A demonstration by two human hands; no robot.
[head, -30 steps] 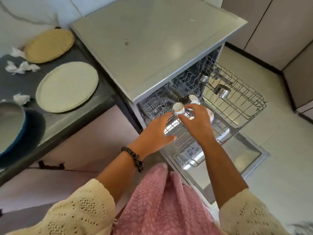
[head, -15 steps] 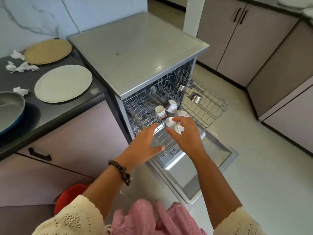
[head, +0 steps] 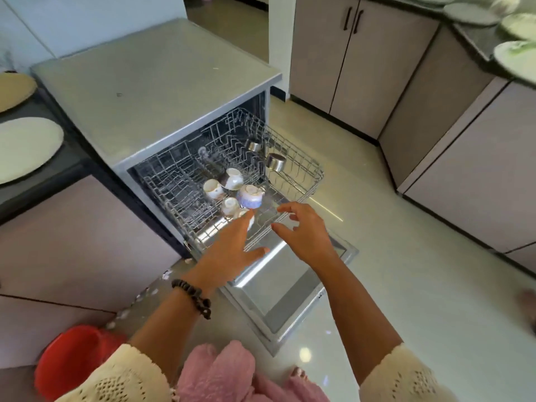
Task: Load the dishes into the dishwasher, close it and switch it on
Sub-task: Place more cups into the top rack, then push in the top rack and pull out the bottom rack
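glossy china cups (head: 232, 179) in a shiny wire rack (head: 301, 169), matt grey dishwasher top (head: 150, 91).

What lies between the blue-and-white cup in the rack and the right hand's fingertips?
In the head view, only bare wire rack shows between the blue-and-white cup and the right hand; no dish sits in that stretch.

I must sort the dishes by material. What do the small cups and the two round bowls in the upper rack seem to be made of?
Cups: probably glazed porcelain; glossy white with painted patterns. Bowls: probably polished steel; grey, mirror-like reflections. Rack: metal wire, finish unclear.
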